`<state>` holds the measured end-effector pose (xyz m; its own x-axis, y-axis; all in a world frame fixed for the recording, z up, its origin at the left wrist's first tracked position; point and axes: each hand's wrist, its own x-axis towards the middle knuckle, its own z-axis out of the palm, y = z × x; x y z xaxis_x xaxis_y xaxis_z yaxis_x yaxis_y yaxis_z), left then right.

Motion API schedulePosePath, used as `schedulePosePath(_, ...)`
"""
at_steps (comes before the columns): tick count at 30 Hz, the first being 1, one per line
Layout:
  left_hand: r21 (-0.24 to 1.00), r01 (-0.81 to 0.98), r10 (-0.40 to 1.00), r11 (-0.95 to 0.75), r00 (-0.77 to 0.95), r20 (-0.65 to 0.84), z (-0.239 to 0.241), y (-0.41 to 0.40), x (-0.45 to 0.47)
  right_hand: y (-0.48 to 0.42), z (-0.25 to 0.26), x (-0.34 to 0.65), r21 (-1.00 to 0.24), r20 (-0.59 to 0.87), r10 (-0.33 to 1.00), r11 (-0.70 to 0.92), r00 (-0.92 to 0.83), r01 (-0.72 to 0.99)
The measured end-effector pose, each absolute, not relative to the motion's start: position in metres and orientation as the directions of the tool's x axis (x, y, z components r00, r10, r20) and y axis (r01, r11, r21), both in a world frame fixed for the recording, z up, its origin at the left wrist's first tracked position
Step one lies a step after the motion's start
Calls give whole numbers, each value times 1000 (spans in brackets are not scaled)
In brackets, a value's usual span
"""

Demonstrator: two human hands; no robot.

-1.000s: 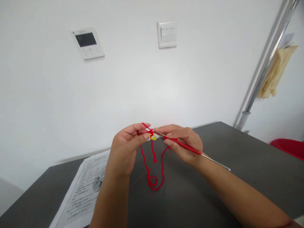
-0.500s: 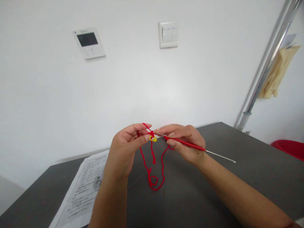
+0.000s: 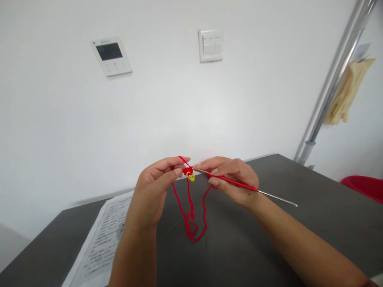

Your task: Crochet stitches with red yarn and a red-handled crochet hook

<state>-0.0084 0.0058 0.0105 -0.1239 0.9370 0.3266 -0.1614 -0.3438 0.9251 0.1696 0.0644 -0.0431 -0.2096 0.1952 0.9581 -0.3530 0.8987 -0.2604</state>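
Note:
My left hand (image 3: 155, 181) pinches a small red crochet piece (image 3: 187, 171) between thumb and fingers, with red yarn running over its index finger. From the piece hangs a yellow stitch marker (image 3: 191, 177). A short yarn tail dangles below it. My right hand (image 3: 235, 179) is closed around the red handle of a crochet hook (image 3: 239, 183), whose metal tip meets the upper right edge of the piece. Loose red yarn (image 3: 205, 215) loops down onto the table between both hands, and a bit of red shows behind the right fingers.
Printed sheets (image 3: 101, 239) lie on the dark table (image 3: 299, 207) beside my left forearm. A red basin (image 3: 363, 185) stands past the table's right edge. Near a metal pole (image 3: 335, 83) hang pale yellow gloves (image 3: 348, 91). The wall carries a switch panel (image 3: 211, 45) and an intercom screen (image 3: 112, 56).
My left hand has shifted slightly left, and its thumb has drawn back, so more of the red piece shows. The yarn tail hangs lower. The right hand stays nearly in place.

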Motion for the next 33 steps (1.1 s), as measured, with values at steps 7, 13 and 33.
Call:
schedulePosePath(7,910,-125,916,-395,-124,381,8,2,-10,64,-44,169,-259,960,195,893,-201,-369)
schedulePosePath(13,908,-63,907,-415,-111,407,6,2,-11,64,-43,169,-253,962,189,890,-199,-378)
schedulePosePath(33,905,-53,903,-422,-111,414,6,-1,-8,65,-45,170,-180,970,129,951,-205,-250)
